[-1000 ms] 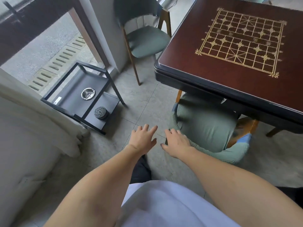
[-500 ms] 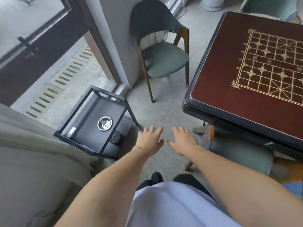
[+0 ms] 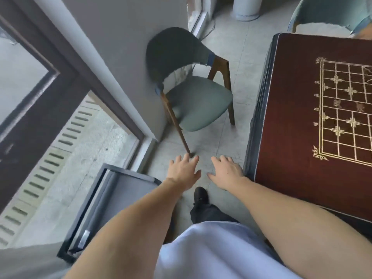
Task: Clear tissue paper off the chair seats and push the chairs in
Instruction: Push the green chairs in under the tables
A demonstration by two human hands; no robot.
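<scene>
A green-cushioned chair (image 3: 198, 102) with wooden legs stands by the grey wall, apart from the dark red table (image 3: 298, 127). Its seat is bare; I see no tissue paper on it. My left hand (image 3: 184, 171) and my right hand (image 3: 227, 172) are stretched out side by side, palms down, fingers straight, holding nothing. Both hover over the floor just short of the chair's front leg. A second green chair (image 3: 330, 15) shows at the table's far side, mostly hidden.
A low dark metal-framed side table (image 3: 112, 200) stands at my left, close to my left forearm. A glass door with a dark frame (image 3: 66, 81) fills the left. A white cylinder (image 3: 247, 9) stands at the back. My black shoe (image 3: 200, 196) is on the tiled floor.
My view has swung left and forward, away from the chair tucked under the table. The chair by the wall is now nearer and straight ahead. Both hands stay open and empty.
</scene>
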